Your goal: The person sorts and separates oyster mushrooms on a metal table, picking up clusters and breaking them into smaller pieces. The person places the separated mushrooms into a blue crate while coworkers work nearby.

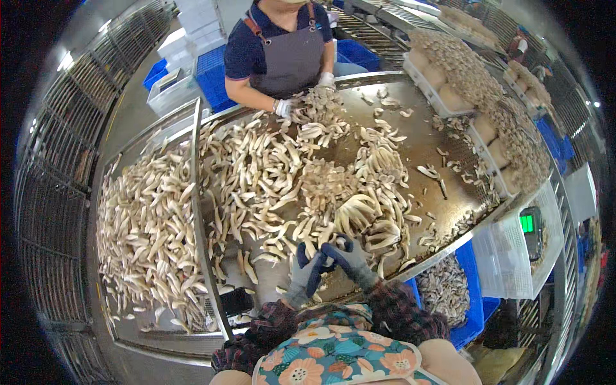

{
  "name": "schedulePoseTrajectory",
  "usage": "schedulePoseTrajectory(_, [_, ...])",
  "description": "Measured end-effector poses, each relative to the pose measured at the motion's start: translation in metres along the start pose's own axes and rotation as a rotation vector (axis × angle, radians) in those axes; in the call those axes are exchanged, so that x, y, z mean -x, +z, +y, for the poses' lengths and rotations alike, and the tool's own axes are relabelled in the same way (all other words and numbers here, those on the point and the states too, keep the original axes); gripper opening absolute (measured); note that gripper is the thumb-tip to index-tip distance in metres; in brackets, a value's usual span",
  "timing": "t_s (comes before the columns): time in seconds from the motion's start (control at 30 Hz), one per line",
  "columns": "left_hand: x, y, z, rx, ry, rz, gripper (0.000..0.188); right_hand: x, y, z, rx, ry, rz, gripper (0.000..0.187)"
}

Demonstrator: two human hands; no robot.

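At the near edge of the metal table (pixel 449 221), my left hand (pixel 307 274) and my right hand (pixel 351 262) meet with their fingertips close together. Both wear grey gloves with dark blue palms. The fingers of each are bent and closed; whatever lies between them is too small or hidden to make out. Just beyond them are pale loose mushrooms (pixel 256 192) with long stems. Mushroom clusters (pixel 359 215) rest a little further off, still joined at the base. Another clump with grey-brown caps (pixel 327 179) sits behind those.
Across the table, a co-worker's white-gloved hands (pixel 282 108) hold a mushroom clump (pixel 317 106). A metal divider (pixel 197 192) separates a large mushroom pile (pixel 147 237) at left. White crates (pixel 491 157) of mushroom blocks line the right. A blue crate (pixel 475 301) and a scale (pixel 531 231) stand near right.
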State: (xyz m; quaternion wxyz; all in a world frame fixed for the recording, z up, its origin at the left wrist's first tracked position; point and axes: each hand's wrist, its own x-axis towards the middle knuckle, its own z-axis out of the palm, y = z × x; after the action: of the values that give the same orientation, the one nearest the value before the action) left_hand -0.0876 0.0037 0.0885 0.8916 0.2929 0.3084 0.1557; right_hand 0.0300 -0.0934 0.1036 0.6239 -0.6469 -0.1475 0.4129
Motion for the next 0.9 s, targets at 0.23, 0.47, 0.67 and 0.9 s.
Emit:
schedulePoseTrajectory(0.23, [-0.004,-0.024,-0.006,-0.151,0.330,0.169,0.069,-0.016,0.031,-0.009,-0.101,-0.025,0.019,0.028])
schedulePoseTrajectory(0.47, [-0.006,-0.055,-0.007,-0.469,0.448,0.201,0.065,-0.005,0.050,-0.005,0.013,-0.137,-0.095,0.025])
schedulePoseTrajectory(0.67, [-0.014,-0.058,-0.002,-0.498,0.287,0.425,0.049,-0.045,0.025,0.015,0.434,-0.242,0.098,0.039])
schedulePoseTrajectory(0.9, [-0.004,-0.057,0.017,-0.416,0.175,0.511,0.028,-0.029,0.075,0.003,-0.025,-0.265,0.131,0.026])
